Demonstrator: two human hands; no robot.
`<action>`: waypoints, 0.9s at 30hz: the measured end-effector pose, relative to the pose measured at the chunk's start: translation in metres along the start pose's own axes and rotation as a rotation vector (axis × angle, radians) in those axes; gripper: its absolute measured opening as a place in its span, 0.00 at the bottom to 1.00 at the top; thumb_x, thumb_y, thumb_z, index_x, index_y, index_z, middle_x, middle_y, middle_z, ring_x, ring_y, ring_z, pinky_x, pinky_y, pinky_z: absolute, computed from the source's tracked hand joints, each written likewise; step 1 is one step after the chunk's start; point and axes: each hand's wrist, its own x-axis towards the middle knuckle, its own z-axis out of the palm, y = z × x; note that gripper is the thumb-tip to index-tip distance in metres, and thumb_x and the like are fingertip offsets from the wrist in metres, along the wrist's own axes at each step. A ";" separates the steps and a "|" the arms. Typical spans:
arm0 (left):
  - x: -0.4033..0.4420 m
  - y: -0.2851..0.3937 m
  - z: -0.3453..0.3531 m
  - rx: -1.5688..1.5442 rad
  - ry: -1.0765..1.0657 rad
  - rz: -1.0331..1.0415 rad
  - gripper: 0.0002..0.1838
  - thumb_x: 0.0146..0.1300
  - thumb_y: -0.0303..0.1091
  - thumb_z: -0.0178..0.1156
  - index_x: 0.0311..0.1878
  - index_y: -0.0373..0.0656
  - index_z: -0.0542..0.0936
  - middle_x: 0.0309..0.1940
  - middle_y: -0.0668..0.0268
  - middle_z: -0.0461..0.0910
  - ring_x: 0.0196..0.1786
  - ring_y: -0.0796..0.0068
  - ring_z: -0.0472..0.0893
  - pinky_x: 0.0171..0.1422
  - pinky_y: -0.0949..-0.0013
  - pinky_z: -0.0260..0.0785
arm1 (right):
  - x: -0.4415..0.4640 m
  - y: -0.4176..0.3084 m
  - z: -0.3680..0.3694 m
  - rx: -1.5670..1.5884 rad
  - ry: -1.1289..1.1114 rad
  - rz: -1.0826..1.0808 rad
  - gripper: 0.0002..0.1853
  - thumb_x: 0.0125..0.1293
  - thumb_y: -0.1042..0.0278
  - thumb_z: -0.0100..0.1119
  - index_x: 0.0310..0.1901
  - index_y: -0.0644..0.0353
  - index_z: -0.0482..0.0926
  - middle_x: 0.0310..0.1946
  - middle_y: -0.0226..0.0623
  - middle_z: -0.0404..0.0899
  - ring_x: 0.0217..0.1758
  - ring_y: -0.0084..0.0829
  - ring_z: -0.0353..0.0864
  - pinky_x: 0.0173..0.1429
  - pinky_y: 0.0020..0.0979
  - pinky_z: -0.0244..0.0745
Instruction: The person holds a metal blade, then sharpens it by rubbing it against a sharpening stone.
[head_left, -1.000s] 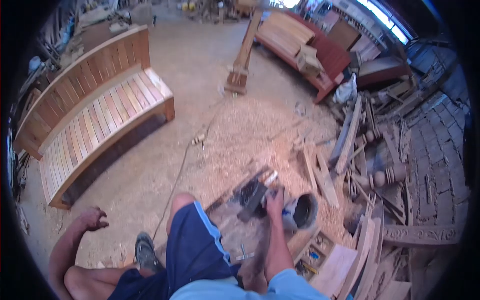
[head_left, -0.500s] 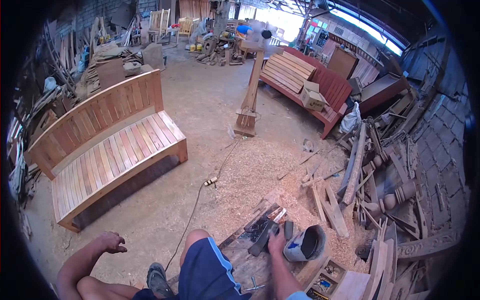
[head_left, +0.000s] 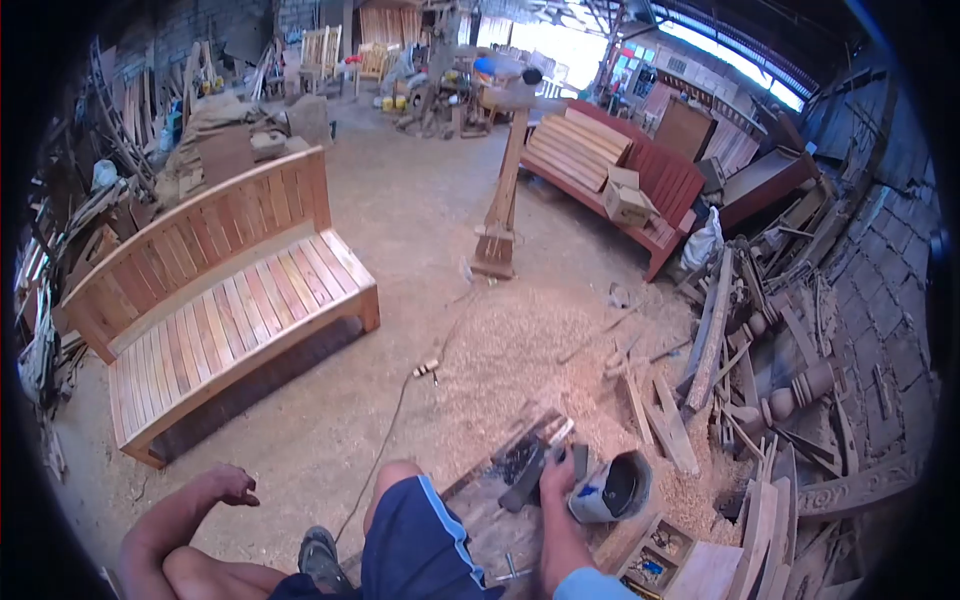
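My left hand (head_left: 235, 486) hangs over the floor beside my knee, fingers partly curled, with no object visible in it. My right hand (head_left: 556, 474) is low at the centre right, its fingers closed round something I cannot make out. Just left of it a dark grey block (head_left: 521, 488) lies on the worn wooden board (head_left: 470, 525). A second small dark piece shows at its right side. Close by on the right stands a grey bucket (head_left: 590, 503), tilted, with a dark inside. Blackened items (head_left: 515, 458) lie just beyond the hand.
A slatted wooden bench (head_left: 235, 310) stands at the left. A red bench (head_left: 660, 190) with planks and a carton (head_left: 625, 200) is at the back right. A cord with a connector (head_left: 427, 368) crosses the floor. Scrap wood (head_left: 715, 330) and a compartment box (head_left: 660, 550) are on the right.
Over the last second the view has tipped upward, showing more of the workshop. My right hand stays by the dark block and bucket; my left hand remains beside my knee.
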 end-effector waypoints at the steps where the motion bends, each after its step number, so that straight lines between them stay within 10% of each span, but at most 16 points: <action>1: -0.002 -0.003 -0.010 0.042 -0.026 -0.017 0.35 0.66 0.71 0.57 0.64 0.54 0.83 0.61 0.53 0.83 0.65 0.48 0.80 0.68 0.48 0.73 | 0.003 -0.014 0.005 0.050 0.061 -0.090 0.33 0.62 0.65 0.74 0.68 0.59 0.76 0.56 0.54 0.85 0.58 0.50 0.86 0.66 0.40 0.76; 6: -0.006 0.002 -0.009 -0.152 0.123 -0.025 0.35 0.66 0.71 0.57 0.64 0.55 0.83 0.62 0.54 0.82 0.66 0.50 0.80 0.68 0.49 0.73 | -0.006 -0.019 -0.011 0.084 -0.210 0.142 0.31 0.64 0.62 0.72 0.68 0.59 0.76 0.58 0.54 0.84 0.58 0.53 0.85 0.65 0.43 0.77; 27: -0.018 0.007 -0.017 -0.161 0.082 -0.025 0.36 0.65 0.69 0.59 0.64 0.51 0.84 0.60 0.50 0.83 0.64 0.47 0.81 0.68 0.48 0.73 | 0.008 -0.009 0.005 -0.009 -0.043 0.082 0.30 0.63 0.59 0.73 0.65 0.60 0.78 0.56 0.52 0.85 0.60 0.51 0.84 0.66 0.44 0.75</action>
